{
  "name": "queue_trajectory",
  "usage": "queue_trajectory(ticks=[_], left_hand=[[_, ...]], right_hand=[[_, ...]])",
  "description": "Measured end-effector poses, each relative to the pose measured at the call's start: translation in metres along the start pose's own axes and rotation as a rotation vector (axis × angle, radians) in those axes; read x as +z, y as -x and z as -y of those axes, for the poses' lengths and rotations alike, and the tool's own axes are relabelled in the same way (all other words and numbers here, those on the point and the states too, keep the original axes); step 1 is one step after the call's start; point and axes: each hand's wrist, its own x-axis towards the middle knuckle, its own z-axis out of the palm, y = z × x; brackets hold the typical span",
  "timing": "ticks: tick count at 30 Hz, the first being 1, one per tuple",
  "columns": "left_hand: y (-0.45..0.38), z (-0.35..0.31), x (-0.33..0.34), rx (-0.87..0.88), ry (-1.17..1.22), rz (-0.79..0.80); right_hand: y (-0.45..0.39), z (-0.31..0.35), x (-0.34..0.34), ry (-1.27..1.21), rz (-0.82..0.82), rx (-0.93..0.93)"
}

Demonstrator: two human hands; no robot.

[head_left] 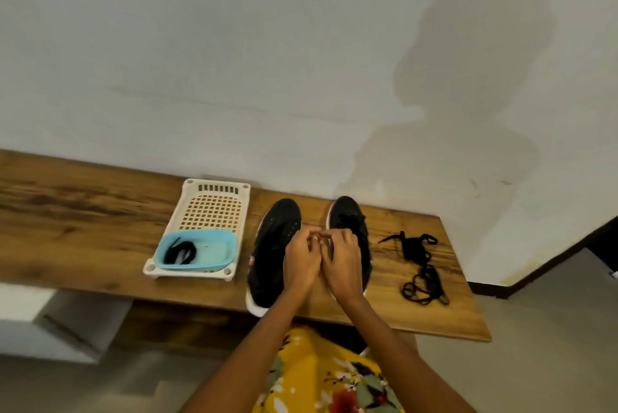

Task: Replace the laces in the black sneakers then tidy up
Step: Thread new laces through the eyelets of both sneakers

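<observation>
While both hands [322, 254] pinch together — two black sneakers [274, 245] beneath, loose laces [419, 265] right.

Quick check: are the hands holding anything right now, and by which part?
Cannot tell for sure. Left hand and right hand meet fingertip to fingertip between the two black sneakers, pinching something too small and blurred to identify.

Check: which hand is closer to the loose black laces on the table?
Right. The right hand is over the right-side sneaker, beside the loose laces; the left hand sits farther left.
</observation>
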Motion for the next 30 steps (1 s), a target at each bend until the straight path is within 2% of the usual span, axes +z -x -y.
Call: queue_trajectory(ticks=[2, 5, 8, 12, 16, 19, 23, 27, 30], left_hand=[[-0.001, 0.002, -0.036, 0.008, -0.006, -0.095], [-0.016, 0.02, -0.095, -0.045, -0.107, -0.193], [-0.038, 0.059, -0.147, -0.105, -0.374, -0.247], [-0.062, 0.114, -0.188, -0.171, -0.857, -0.077], [-0.075, 0.131, -0.201, -0.166, -1.04, 0.041], [-0.081, 0.131, -0.206, -0.165, -0.977, 0.02], [-0.084, 0.107, -0.214, -0.096, -0.509, 0.057], [-0.088, 0.032, -0.218, 0.092, -0.188, 0.224], [-0.086, -0.044, -0.213, 0.232, -0.088, 0.264]], right_hand=[[0.0, 0.035, 0.016, -0.073, 0.061, -0.096], [-0.001, 0.087, 0.051, -0.193, 0.183, -0.113], [-0.003, 0.126, 0.098, -0.204, 0.36, -0.097], [-0.011, 0.149, 0.145, -0.14, 0.521, -0.101], [-0.022, 0.151, 0.166, -0.151, 0.558, -0.081], [-0.029, 0.146, 0.166, -0.172, 0.555, -0.102], [-0.036, 0.146, 0.139, -0.248, 0.524, -0.084], [-0.05, 0.153, 0.088, -0.471, 0.553, -0.138], [-0.062, 0.167, 0.031, -0.661, 0.567, -0.062]])
